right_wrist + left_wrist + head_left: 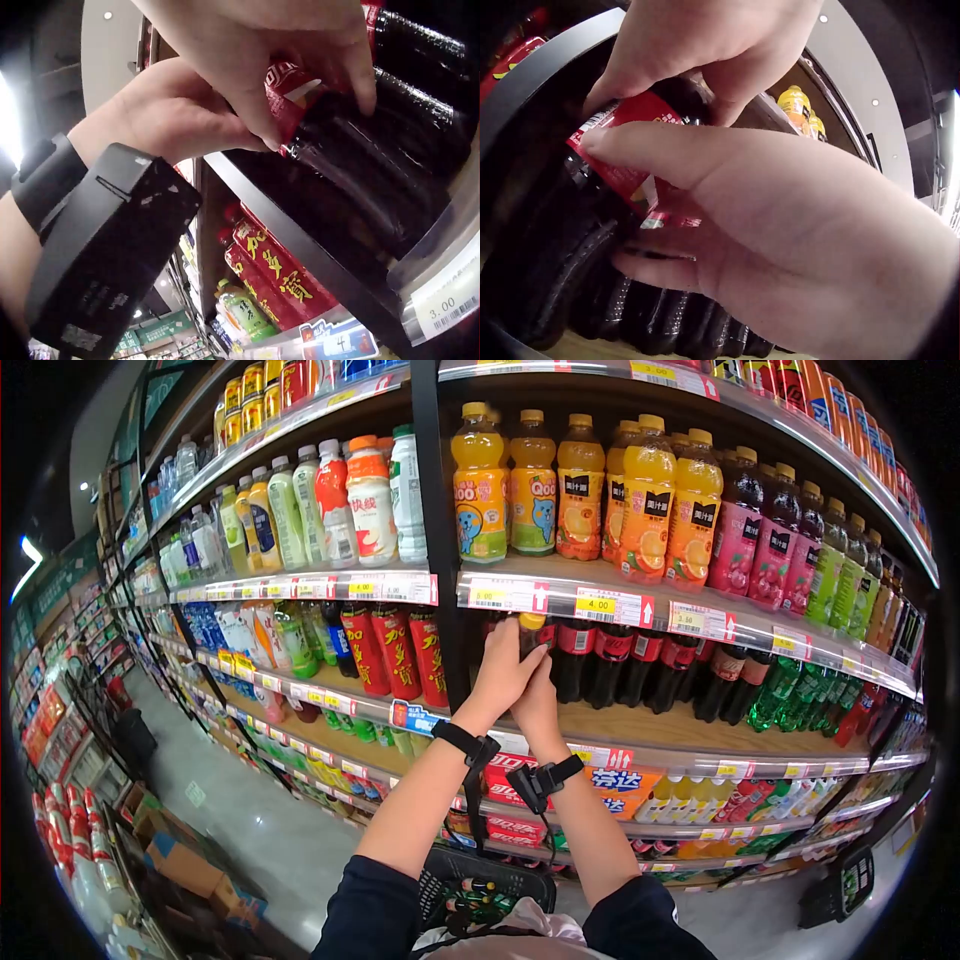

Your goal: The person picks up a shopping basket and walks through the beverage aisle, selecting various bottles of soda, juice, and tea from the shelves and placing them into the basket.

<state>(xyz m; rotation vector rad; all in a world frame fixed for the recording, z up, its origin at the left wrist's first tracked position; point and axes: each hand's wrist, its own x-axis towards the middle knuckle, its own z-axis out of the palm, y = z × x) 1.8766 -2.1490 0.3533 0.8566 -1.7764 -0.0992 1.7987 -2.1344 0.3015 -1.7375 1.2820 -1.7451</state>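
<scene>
Supermarket shelving packed with drinks fills the frame, and at the bottom centre, closest to the person, a dark shopping basket [484,882] hangs before the body. Above it both forearms rise to the middle of the frame, where the left hand [503,672] and right hand [538,705] meet on one cola bottle [634,111] at the front of the wooden shelf [620,728]. The left hand wraps the bottle, its thumb lying across the red label and its fingers curled beneath the dark body. The right hand pinches the bottle higher up, near the shoulder, fingertips bent over the label. Full and of smooth plastic, the bottle probably feels heavy and a little slick, stiff enough not to buckle; the ribbed body below the label looks the surest place to grip. Behind stand more cola bottles [645,660], with orange juice bottles [648,500] on the shelf above, and far off at lower left the aisle floor [230,800] recedes.
</scene>
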